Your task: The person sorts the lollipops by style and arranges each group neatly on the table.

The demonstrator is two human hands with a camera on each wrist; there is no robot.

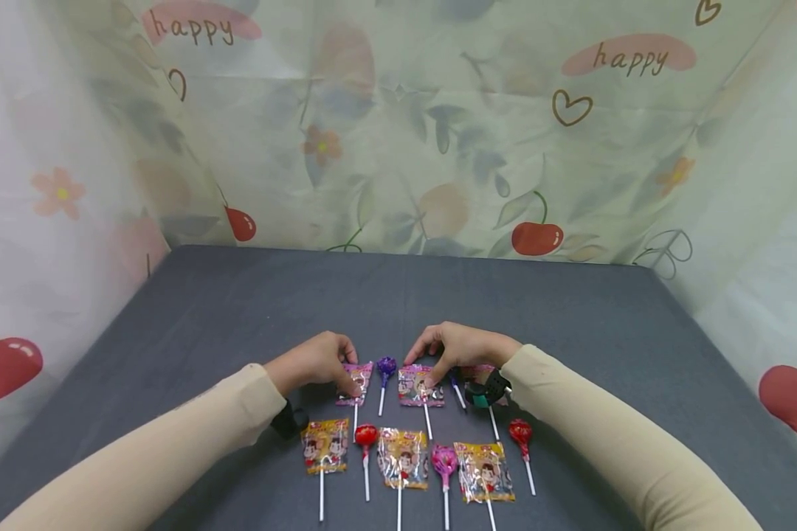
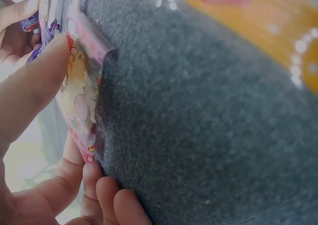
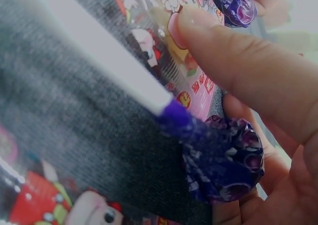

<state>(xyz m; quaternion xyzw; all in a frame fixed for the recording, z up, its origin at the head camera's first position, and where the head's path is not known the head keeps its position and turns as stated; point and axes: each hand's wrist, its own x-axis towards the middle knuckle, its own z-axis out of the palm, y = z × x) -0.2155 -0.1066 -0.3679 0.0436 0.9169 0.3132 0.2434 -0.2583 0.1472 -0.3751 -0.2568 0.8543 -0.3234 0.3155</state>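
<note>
My left hand (image 1: 319, 361) holds a flat pink-wrapped lollipop (image 1: 361, 380) at the left of the upper row. In the left wrist view its thumb lies on the wrapper (image 2: 82, 96), with fingers at the far edge. Another pink-wrapped lollipop (image 1: 412, 385) is under my right hand (image 1: 465, 345), thumb on its face and a finger at its top corner. Between these two lies a round purple lollipop (image 1: 387, 366). A second purple lollipop (image 3: 223, 160) sits beneath the right palm. The right wrist partly covers a third pink-wrapped lollipop (image 1: 480, 373).
A nearer row holds yellow-wrapped lollipops (image 1: 325, 446), a red lollipop (image 1: 366, 435), a round pink lollipop (image 1: 445, 459) and another red one at the right end. All lie on a dark grey table (image 1: 305, 295). Patterned cloth (image 1: 398, 147) hangs behind and at both sides.
</note>
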